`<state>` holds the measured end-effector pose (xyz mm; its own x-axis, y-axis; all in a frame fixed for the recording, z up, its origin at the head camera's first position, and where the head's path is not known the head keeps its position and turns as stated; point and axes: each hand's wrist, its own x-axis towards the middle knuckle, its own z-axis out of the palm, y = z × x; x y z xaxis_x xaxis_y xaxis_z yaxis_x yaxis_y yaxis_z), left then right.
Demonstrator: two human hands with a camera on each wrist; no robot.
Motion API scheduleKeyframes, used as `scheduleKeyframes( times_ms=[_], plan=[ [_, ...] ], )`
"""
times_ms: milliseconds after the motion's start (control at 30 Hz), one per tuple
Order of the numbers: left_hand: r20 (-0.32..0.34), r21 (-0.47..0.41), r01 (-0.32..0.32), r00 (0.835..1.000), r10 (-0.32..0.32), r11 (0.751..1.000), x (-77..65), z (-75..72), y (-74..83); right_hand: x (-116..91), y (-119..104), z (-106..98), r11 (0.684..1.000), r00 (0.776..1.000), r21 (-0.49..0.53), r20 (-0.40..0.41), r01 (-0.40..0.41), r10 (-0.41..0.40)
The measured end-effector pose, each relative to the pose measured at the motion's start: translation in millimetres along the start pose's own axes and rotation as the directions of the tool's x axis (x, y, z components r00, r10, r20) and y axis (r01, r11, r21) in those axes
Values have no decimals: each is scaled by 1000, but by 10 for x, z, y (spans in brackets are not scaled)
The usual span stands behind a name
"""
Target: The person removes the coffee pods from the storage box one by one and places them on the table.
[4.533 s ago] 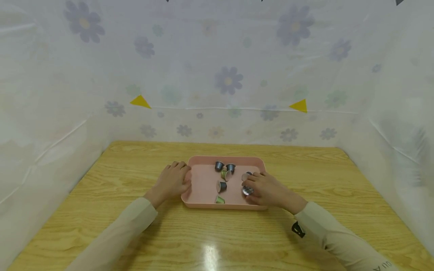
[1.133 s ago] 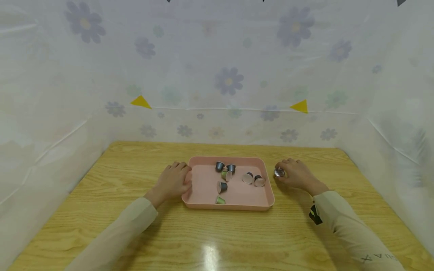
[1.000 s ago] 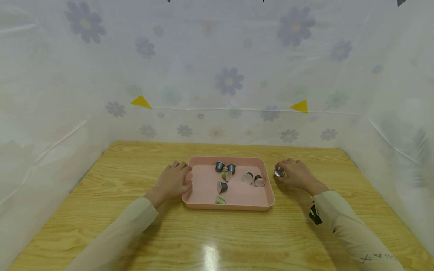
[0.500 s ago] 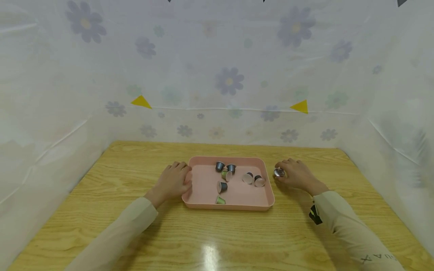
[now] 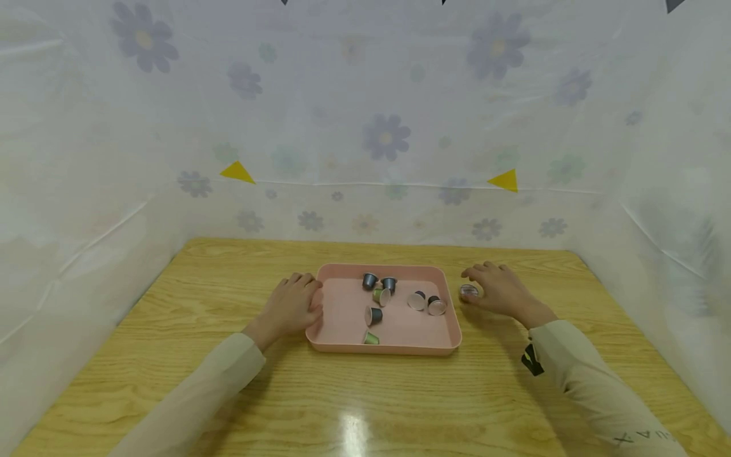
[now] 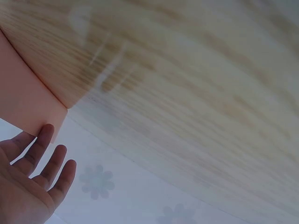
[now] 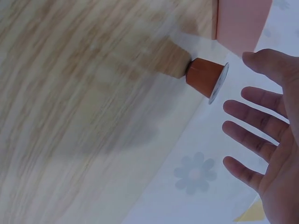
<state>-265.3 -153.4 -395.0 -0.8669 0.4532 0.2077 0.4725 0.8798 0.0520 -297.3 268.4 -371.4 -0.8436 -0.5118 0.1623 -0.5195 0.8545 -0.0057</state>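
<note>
An orange coffee capsule point(image 7: 203, 77) stands lid-up on the table, just right of the pink tray point(image 5: 400, 350). Its silvery lid point(image 5: 468, 289) shows in the head view. Around it my right hand point(image 5: 499, 293) is spread, and the right wrist view has the fingers apart from the capsule. My left hand point(image 5: 288, 306) rests at the tray's left edge, loosely extended fingers touching the rim and outer wall near the far corner. Inside the tray lie several capsules: dark ones point(image 5: 375, 315) and green ones point(image 5: 372, 339), plus two with pale lids point(image 5: 436, 307) facing up towards the right.
The wooden table point(image 5: 268, 406) runs back to a white sheet point(image 5: 320, 127) with flower prints, which also encloses both sides. Two yellow triangles point(image 5: 237, 172) mark the back sheet. A black wrist device point(image 5: 532, 360) sits at the right cuff.
The right hand moved from inside the tray to the table on its right, carrying the orange capsule. Now its fingers have opened and let the capsule go. The left hand stays put.
</note>
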Motion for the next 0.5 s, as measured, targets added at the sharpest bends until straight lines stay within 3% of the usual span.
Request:
scheduleKeyframes(
  times_ms=[500],
  plan=[
    [-2, 17, -6, 1000, 6, 1000, 6, -1, -1, 57, -276, -144, 994, 993, -46, -61, 103, -105]
  ],
)
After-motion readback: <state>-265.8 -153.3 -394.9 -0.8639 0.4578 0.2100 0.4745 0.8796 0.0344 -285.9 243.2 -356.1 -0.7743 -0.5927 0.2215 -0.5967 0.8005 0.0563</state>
